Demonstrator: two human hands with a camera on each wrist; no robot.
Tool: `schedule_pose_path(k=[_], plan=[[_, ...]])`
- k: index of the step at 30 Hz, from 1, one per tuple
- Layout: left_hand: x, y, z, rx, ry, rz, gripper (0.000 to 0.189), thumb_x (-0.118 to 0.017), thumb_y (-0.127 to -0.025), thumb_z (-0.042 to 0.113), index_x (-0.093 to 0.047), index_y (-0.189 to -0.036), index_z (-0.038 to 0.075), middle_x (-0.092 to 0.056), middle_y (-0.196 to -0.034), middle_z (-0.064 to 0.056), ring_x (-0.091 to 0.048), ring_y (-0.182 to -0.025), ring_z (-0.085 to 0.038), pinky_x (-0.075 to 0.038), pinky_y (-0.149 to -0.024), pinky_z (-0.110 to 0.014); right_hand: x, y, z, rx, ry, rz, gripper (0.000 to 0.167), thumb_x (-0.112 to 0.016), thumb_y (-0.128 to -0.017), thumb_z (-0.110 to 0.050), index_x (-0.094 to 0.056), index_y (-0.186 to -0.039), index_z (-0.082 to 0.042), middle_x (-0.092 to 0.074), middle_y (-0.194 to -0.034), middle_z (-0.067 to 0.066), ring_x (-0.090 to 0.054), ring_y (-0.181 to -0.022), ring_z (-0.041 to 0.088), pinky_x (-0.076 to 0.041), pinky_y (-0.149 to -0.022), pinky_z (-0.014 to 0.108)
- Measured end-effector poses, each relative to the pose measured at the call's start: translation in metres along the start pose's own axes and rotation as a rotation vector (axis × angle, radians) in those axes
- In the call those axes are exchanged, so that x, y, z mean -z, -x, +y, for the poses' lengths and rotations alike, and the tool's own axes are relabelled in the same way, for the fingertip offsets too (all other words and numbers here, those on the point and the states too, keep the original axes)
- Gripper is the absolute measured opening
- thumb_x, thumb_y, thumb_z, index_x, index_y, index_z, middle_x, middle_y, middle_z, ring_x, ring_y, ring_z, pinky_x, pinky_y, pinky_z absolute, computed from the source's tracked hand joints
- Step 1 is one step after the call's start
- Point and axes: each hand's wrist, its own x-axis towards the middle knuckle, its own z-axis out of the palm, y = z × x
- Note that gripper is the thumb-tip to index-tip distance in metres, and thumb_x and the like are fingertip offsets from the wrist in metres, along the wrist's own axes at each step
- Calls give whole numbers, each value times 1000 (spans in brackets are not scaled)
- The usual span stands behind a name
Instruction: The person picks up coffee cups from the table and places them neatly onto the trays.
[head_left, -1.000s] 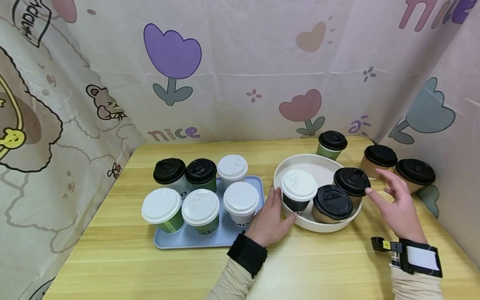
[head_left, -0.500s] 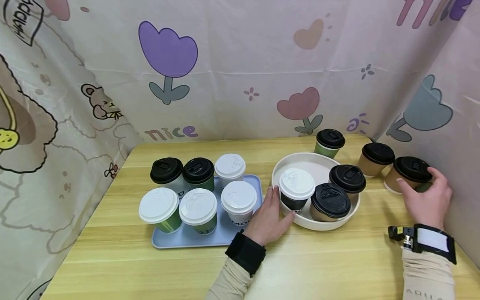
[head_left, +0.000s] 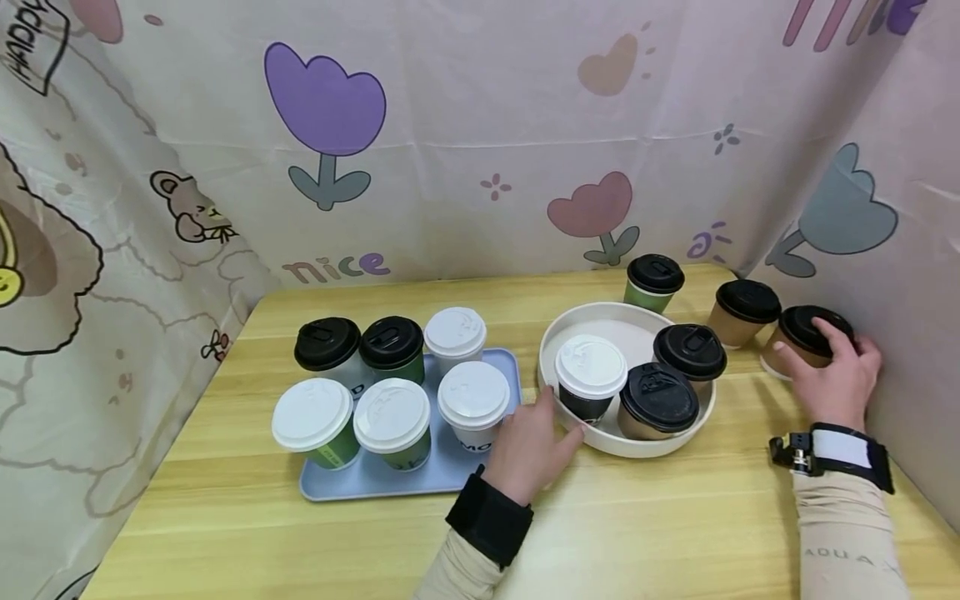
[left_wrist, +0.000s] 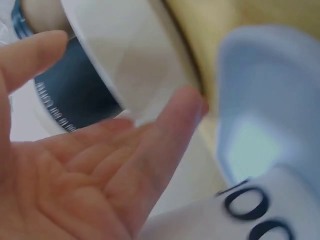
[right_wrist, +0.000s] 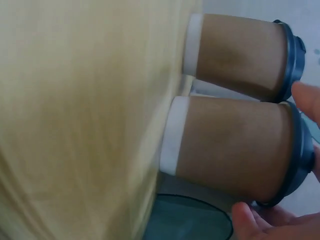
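Note:
My right hand [head_left: 836, 375] grips a brown paper coffee cup [head_left: 797, 346] at the far right, thumb and fingers spread round its black lid. In the right wrist view this coffee cup [right_wrist: 232, 145] stands on the table beside another brown cup [right_wrist: 242, 55]. My left hand [head_left: 530, 446] rests its fairly straight fingers against the near left side of a white round tray [head_left: 648, 450]. In that tray stand a dark cup with a white lid [head_left: 591, 371] and two brown cups with black lids, a front one [head_left: 657, 404] and a rear one [head_left: 690, 352].
A blue rectangular tray [head_left: 375, 490] on the left bears several lidded cups, in front white-lidded ones such as a green cup [head_left: 393, 421]. Behind the round tray stands a green cup with a black lid [head_left: 654, 283]. A printed curtain [head_left: 450, 167] borders the table.
My right hand has moved from beside the round tray to the far-right brown cup, its fingers now over the lid. The left hand stays at the round tray.

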Motion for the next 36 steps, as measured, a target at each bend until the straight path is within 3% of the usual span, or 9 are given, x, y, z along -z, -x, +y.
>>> schedule_pose_path(k=[2, 5, 9, 13, 17, 28, 36], plan=[[4, 3, 2, -43, -29, 58, 38, -78, -89, 38, -71, -107, 5, -70, -73, -9, -70, -67, -25, -50, -54, -35, -2, 1, 1, 12, -11, 31, 63, -73, -95, -19, -50, -152, -7, -22, -161, 31, -19, -151, 42, -16, -123, 52], [8, 5, 5, -141, 27, 1, 21, -76, -91, 31, -73, -97, 11, -69, -66, 2, -61, -54, -5, -42, -50, -21, -4, 2, 2, 13, -26, 58, 60, -73, -94, -18, -53, -150, -7, -25, -161, 30, -21, -150, 41, -17, -123, 50], [4, 5, 8, -289, 91, -163, 17, -75, -95, 26, -74, -108, 15, -75, -76, 9, -59, -60, 12, -43, -59, -13, -5, 3, 3, 11, -39, 90, 56, -72, -95, -16, -54, -148, -7, -27, -161, 28, -23, -151, 40, -17, -124, 48], [-9, 6, 12, -370, 26, -172, 28, -76, -93, 23, -75, -121, 16, -68, -71, 14, -55, -62, 11, -44, -59, -15, -4, 5, 3, 22, -51, 131, 53, -73, -95, -15, -58, -145, -6, -32, -159, 28, -26, -149, 39, -18, -123, 47], [-18, 7, 16, -382, -2, -154, 34, -74, -93, 17, -74, -126, 18, -58, -66, 14, -47, -58, 5, -43, -55, -18, -3, 6, 2, 29, -59, 161, 52, -75, -93, -15, -61, -142, -7, -36, -157, 28, -30, -147, 39, -20, -122, 46], [-25, 6, 16, -323, 51, -101, 24, -72, -95, 14, -76, -118, 17, -76, -93, 6, -61, -70, 0, -49, -60, -19, -4, 7, -2, -8, -58, 163, 52, -74, -94, -17, -60, -143, -8, -34, -160, 23, -28, -148, 36, -19, -122, 44], [-23, 6, 15, -205, 42, -100, 21, -73, -98, 23, -71, -115, 11, -75, -102, -3, -69, -84, -9, -54, -67, -24, -4, 9, -1, -19, -80, 189, 51, -74, -94, -17, -61, -143, -8, -35, -160, 21, -29, -149, 33, -20, -122, 39]])
